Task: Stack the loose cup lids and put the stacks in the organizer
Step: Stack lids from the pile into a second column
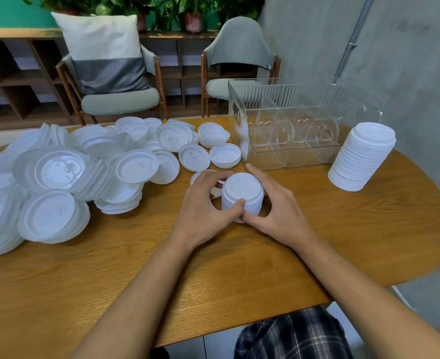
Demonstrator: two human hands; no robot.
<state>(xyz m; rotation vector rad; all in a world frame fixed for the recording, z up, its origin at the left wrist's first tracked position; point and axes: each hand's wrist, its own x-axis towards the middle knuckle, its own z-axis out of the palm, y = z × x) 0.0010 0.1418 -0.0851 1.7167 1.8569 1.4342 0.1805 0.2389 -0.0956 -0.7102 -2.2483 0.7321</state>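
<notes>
A short stack of white cup lids stands on the wooden table in front of me. My left hand curls round its left side, thumb on the front edge. My right hand cups its right side, index finger stretched along the back. A large heap of loose white lids covers the table's left half. A clear ribbed organizer with several dividers stands at the back right, with no lids inside. A tall stack of lids stands to its right.
Single lids lie between the heap and the organizer, one partly hidden behind my left hand. Two chairs stand behind the table, one with a cushion. A grey wall runs along the right. The table's rounded edge curves at the right.
</notes>
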